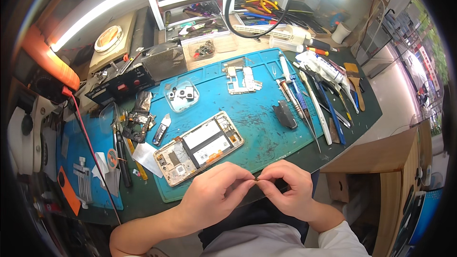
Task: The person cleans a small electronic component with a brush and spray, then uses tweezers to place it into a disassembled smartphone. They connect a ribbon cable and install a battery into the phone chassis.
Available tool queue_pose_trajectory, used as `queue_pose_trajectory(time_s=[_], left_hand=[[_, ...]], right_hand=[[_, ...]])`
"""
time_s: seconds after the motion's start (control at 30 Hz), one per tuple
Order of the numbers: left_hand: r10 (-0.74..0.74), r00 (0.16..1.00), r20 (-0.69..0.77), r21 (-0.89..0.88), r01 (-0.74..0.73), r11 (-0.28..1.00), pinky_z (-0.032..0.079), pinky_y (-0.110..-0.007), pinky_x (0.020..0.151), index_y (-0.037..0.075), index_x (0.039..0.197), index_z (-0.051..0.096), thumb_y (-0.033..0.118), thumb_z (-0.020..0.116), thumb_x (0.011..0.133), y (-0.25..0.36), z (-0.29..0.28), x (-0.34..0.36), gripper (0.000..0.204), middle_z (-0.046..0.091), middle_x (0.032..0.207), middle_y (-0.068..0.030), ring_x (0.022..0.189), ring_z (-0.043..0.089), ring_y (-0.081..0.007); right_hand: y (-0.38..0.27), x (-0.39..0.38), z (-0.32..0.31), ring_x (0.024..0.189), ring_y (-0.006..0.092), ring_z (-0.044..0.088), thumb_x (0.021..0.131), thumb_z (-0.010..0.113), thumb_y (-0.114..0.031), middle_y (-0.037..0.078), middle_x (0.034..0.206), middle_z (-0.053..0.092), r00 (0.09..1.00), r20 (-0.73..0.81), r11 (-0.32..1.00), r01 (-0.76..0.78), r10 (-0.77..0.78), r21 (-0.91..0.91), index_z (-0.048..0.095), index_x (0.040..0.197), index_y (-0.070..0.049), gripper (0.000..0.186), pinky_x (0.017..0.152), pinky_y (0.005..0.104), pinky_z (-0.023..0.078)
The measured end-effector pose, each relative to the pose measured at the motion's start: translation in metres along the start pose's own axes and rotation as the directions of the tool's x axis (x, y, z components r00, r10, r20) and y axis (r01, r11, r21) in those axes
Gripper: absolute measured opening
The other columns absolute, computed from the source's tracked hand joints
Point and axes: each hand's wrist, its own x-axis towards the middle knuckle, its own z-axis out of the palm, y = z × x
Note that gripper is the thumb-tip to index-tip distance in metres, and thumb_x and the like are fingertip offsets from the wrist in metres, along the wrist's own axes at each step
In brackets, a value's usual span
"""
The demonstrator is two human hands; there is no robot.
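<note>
Pinching a tiny dark part (pixel 257 178) between them, left hand (pixel 213 189) and right hand (pixel 288 188) meet at the near edge of the desk (pixel 141 195); delicate handling seems in hand, calling next for steadiness. Farther left lies an opened phone (pixel 205 148).

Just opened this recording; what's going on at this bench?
A person's left hand and right hand meet at the fingertips near the bench edge, pinching what looks like a tiny dark piece, too small to identify. An opened phone lies on the blue mat beyond the left hand, its insides exposed.
</note>
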Motion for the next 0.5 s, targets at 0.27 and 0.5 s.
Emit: queue_pose_trajectory(time_s=[0.27, 0.5], left_hand=[[-0.011, 0.999, -0.036, -0.024, 0.01, 1.0, 0.058, -0.028, 0.06, 0.0, 0.103, 0.074, 0.001, 0.079, 0.093, -0.004, 0.004, -0.002, 0.011, 0.074, 0.094, -0.008, 0.075, 0.071, -0.0143], [-0.055, 0.995, -0.088, -0.107, 0.045, 0.993, 0.057, -0.027, 0.06, 0.001, 0.105, 0.075, 0.003, 0.078, 0.094, -0.002, 0.004, -0.002, 0.012, 0.074, 0.094, -0.0075, 0.074, 0.07, -0.013]], right_hand=[[0.0, 0.009, -0.001, 0.075, 0.0161, 0.069, 0.091, 0.082, 0.003, 0.01, 0.097, 0.075, 0.996, 0.039, 0.996, 0.083, -0.084, 0.013, 0.075, 0.104, -0.001, 0.015, 0.065, 0.0278, 0.056], [0.006, 0.011, -0.002, 0.081, 0.0127, 0.069, 0.092, 0.081, 0.003, 0.01, 0.104, 0.075, 0.988, 0.112, 0.944, -0.134, 0.105, 0.301, 0.074, 0.106, 0.0, 0.016, 0.068, 0.0257, 0.056]])
